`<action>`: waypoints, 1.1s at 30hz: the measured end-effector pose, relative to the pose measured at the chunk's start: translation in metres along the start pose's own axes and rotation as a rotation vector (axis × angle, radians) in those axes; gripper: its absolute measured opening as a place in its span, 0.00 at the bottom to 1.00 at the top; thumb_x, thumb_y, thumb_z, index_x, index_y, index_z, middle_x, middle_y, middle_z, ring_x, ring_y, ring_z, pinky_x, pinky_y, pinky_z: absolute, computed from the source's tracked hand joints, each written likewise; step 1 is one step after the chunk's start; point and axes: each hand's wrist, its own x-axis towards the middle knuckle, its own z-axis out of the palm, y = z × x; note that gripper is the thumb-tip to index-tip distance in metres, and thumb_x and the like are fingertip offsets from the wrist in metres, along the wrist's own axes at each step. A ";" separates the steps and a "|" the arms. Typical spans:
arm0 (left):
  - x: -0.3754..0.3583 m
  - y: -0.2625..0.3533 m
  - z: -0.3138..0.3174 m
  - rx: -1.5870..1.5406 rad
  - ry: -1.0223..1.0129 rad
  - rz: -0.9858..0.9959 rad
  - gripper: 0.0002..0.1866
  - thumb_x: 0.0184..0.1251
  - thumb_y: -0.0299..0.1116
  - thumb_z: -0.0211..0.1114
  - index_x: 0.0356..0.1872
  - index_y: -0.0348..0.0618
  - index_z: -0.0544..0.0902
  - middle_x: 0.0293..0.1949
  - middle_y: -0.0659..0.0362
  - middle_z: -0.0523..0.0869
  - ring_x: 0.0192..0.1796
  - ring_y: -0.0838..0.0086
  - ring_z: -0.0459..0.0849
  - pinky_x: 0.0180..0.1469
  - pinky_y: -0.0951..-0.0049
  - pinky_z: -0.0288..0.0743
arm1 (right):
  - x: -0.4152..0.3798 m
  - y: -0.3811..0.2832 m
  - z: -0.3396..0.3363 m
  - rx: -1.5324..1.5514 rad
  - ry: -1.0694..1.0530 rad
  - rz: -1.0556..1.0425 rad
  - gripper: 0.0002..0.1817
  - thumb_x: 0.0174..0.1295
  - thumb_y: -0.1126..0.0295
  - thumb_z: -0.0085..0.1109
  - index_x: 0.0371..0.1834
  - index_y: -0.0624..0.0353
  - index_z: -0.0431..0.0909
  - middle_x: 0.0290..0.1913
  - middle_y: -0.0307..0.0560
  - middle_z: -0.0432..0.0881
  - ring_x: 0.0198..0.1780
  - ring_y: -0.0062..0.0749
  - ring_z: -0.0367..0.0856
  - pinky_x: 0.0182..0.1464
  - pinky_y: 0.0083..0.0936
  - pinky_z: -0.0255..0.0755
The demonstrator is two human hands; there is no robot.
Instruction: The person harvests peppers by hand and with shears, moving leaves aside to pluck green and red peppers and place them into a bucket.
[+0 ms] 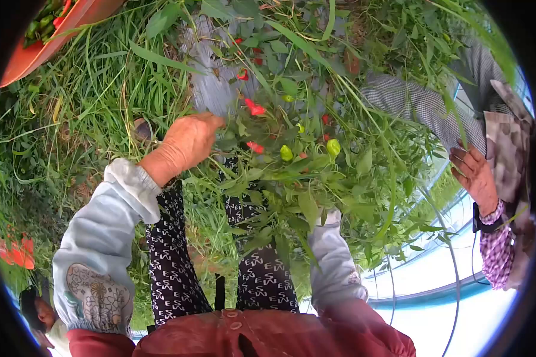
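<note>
My left hand is at the left edge of a pepper plant, its fingers bent together toward the stems. Whatever those fingertips hold, if anything, is hidden. Low in the same plant, my right hand is covered by leaves; only its pale sleeve shows. Red peppers hang between the two arms, a little right of my left hand. Two green peppers, one larger and one smaller, hang above my right sleeve. Grey plastic sheet lies on the ground behind the plant.
An orange container with green and red peppers stands at the upper left. At the right, a co-worker's hand hangs near a checked trouser leg. Tall grass surrounds the plants. Another person is at the lower left, near a red object.
</note>
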 end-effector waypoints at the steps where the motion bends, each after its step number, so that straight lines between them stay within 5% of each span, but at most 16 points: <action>1: 0.005 0.024 0.005 -0.165 0.052 0.052 0.15 0.49 0.19 0.54 0.40 0.41 0.77 0.38 0.52 0.81 0.43 0.56 0.80 0.46 0.64 0.75 | 0.001 0.007 -0.004 -0.023 -0.005 -0.022 0.33 0.62 0.54 0.52 0.67 0.55 0.55 0.60 0.48 0.67 0.59 0.37 0.68 0.61 0.33 0.65; 6: 0.020 0.084 0.057 -0.482 0.052 0.128 0.18 0.49 0.19 0.55 0.44 0.40 0.76 0.40 0.52 0.80 0.44 0.56 0.80 0.46 0.65 0.75 | -0.010 0.022 -0.023 -0.093 0.000 -0.072 0.34 0.61 0.55 0.54 0.68 0.55 0.54 0.61 0.47 0.66 0.61 0.35 0.66 0.61 0.31 0.64; 9: 0.026 0.094 0.061 -0.547 0.235 -0.131 0.21 0.50 0.20 0.56 0.50 0.42 0.74 0.44 0.53 0.78 0.46 0.56 0.79 0.47 0.66 0.75 | -0.016 0.033 -0.034 -0.143 0.005 -0.070 0.35 0.61 0.56 0.56 0.68 0.55 0.53 0.62 0.47 0.65 0.61 0.35 0.65 0.62 0.30 0.63; 12: 0.040 0.097 0.058 -0.174 0.137 0.143 0.25 0.49 0.24 0.60 0.53 0.47 0.71 0.53 0.50 0.72 0.48 0.56 0.79 0.46 0.64 0.76 | -0.008 0.034 -0.016 -0.168 0.009 -0.319 0.36 0.59 0.61 0.60 0.67 0.58 0.54 0.59 0.44 0.67 0.58 0.31 0.68 0.60 0.28 0.63; 16: 0.060 0.097 0.056 0.069 -0.010 0.336 0.22 0.49 0.27 0.60 0.50 0.47 0.73 0.45 0.49 0.77 0.43 0.56 0.80 0.43 0.62 0.76 | -0.004 0.031 -0.025 -0.174 0.010 -0.245 0.33 0.59 0.63 0.59 0.65 0.58 0.56 0.59 0.44 0.68 0.57 0.31 0.68 0.59 0.28 0.63; 21: 0.041 0.107 0.052 0.189 -0.193 0.184 0.17 0.46 0.37 0.63 0.39 0.41 0.79 0.27 0.52 0.80 0.34 0.57 0.81 0.38 0.60 0.76 | -0.003 0.024 -0.023 -0.263 0.012 -0.183 0.30 0.59 0.66 0.59 0.63 0.58 0.59 0.58 0.44 0.69 0.56 0.31 0.68 0.59 0.28 0.64; 22: 0.036 0.114 0.042 0.088 -0.313 0.078 0.15 0.46 0.40 0.65 0.31 0.38 0.81 0.24 0.49 0.80 0.32 0.56 0.82 0.38 0.59 0.76 | -0.003 0.024 -0.023 -0.271 0.012 -0.180 0.29 0.59 0.66 0.59 0.63 0.58 0.59 0.57 0.44 0.69 0.56 0.31 0.68 0.59 0.28 0.64; 25: 0.018 0.122 0.048 -0.109 -0.381 -0.059 0.14 0.47 0.40 0.63 0.26 0.37 0.82 0.23 0.47 0.80 0.31 0.55 0.81 0.37 0.60 0.76 | -0.002 0.026 -0.021 -0.284 0.004 -0.175 0.27 0.60 0.68 0.58 0.61 0.57 0.61 0.57 0.44 0.69 0.55 0.30 0.69 0.58 0.28 0.64; 29: -0.006 0.109 0.055 -0.396 -0.390 -0.164 0.11 0.50 0.36 0.61 0.27 0.37 0.81 0.23 0.50 0.82 0.29 0.62 0.82 0.34 0.67 0.76 | 0.000 0.020 -0.020 -0.413 -0.052 -0.093 0.25 0.60 0.70 0.58 0.60 0.57 0.63 0.56 0.44 0.69 0.54 0.30 0.69 0.58 0.29 0.65; 31: -0.012 0.096 0.055 -0.918 -0.581 -0.561 0.09 0.55 0.31 0.58 0.32 0.37 0.80 0.26 0.55 0.83 0.31 0.72 0.82 0.31 0.75 0.74 | 0.003 0.025 -0.018 -0.507 0.001 -0.099 0.26 0.59 0.71 0.58 0.61 0.58 0.62 0.57 0.45 0.69 0.55 0.32 0.69 0.59 0.29 0.65; 33: -0.015 0.088 0.055 -1.029 -0.511 -0.597 0.08 0.57 0.30 0.57 0.34 0.37 0.78 0.28 0.57 0.82 0.31 0.76 0.80 0.29 0.77 0.73 | 0.009 0.040 -0.022 -0.389 0.068 -0.202 0.27 0.60 0.63 0.57 0.61 0.58 0.62 0.57 0.44 0.69 0.55 0.31 0.69 0.58 0.32 0.65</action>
